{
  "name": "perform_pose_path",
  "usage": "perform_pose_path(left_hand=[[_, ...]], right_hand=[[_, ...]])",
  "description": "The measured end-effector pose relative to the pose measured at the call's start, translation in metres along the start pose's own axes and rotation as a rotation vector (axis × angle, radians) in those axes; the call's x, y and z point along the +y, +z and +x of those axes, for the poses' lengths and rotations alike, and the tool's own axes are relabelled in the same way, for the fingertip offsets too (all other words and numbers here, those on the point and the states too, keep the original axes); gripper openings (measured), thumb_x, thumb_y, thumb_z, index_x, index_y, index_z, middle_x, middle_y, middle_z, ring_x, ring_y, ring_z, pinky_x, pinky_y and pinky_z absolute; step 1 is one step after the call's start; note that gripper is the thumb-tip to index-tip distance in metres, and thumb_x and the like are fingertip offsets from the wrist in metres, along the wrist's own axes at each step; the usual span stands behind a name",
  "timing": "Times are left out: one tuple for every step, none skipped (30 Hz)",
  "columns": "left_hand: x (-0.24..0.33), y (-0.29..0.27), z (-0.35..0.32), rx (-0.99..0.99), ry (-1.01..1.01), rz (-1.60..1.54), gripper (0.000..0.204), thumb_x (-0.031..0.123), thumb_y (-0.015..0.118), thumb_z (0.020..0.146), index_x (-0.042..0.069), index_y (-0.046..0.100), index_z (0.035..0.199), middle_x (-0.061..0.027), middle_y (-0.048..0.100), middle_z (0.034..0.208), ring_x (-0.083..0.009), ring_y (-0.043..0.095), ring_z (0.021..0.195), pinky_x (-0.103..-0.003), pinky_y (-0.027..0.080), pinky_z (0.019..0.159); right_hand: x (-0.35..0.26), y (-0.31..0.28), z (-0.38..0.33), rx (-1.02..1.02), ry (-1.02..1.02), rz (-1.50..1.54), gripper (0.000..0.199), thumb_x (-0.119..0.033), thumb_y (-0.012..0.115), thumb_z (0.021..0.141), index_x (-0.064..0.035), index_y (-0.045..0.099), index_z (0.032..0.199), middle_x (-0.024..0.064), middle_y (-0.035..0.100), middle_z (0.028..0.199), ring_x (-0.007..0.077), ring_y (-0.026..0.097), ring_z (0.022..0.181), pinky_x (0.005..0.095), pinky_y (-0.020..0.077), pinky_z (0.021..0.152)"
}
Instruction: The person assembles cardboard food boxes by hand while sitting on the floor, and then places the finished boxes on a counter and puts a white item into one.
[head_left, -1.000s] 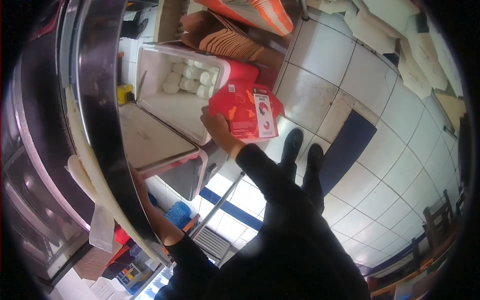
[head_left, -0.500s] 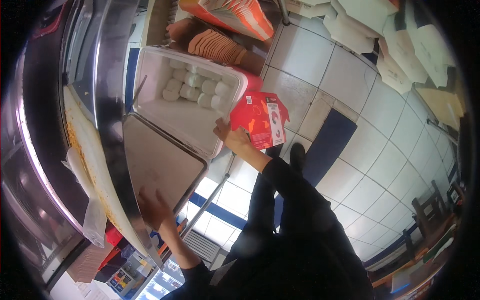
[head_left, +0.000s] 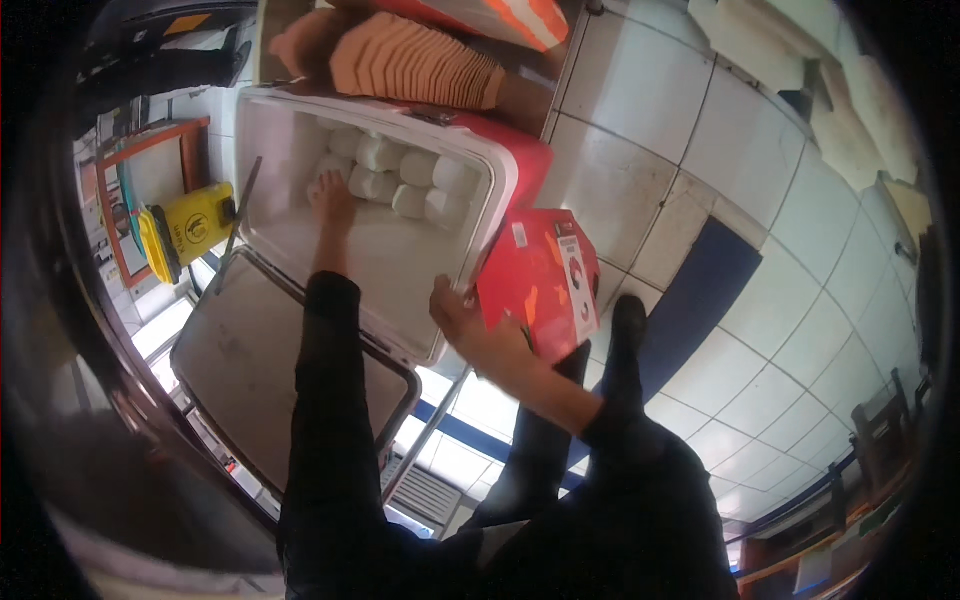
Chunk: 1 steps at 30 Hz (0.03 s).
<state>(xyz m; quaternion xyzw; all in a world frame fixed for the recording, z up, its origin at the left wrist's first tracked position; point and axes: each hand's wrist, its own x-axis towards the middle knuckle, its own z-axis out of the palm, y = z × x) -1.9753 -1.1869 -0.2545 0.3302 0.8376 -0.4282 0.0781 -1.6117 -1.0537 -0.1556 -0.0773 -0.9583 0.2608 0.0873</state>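
An open red cooler (head_left: 520,160) with a white inside stands on the tiled floor, its lid (head_left: 270,370) swung down toward me. Several white wrapped rolls (head_left: 400,180) lie at its far end. My left hand (head_left: 330,195) reaches into the cooler, fingers apart, touching the rolls; whether it grips one I cannot tell. My right hand (head_left: 465,320) holds a red cardboard box (head_left: 540,285) just over the cooler's right rim.
A stack of brown paper trays (head_left: 410,65) lies beyond the cooler under an orange-and-white bag (head_left: 490,15). A yellow floor sign (head_left: 185,225) stands at the left. A dark blue mat (head_left: 690,300) lies on the white tiles by my shoes (head_left: 625,330).
My left hand has come up from below the lid and reached into the cooler to the rolls. The view has shifted closer over the cooler; the red box stays in my right hand.
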Motion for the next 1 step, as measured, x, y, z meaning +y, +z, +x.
perform_pose_path(left_hand=[[-0.0084,0.0053,0.0070,0.010,0.024,-0.016,0.066,0.025,0.059,0.089,0.010,0.027,0.144,-0.0087,0.033,0.145,-0.0288,0.033,0.134,-0.044,0.033,0.105]], right_hand=[[0.0011,0.0133,0.0011,-0.003,0.015,0.015,0.036,-0.012,0.057,0.076,-0.0088,0.058,0.112,0.0109,0.051,0.117,0.0231,0.057,0.103,0.0349,0.0483,0.088]])
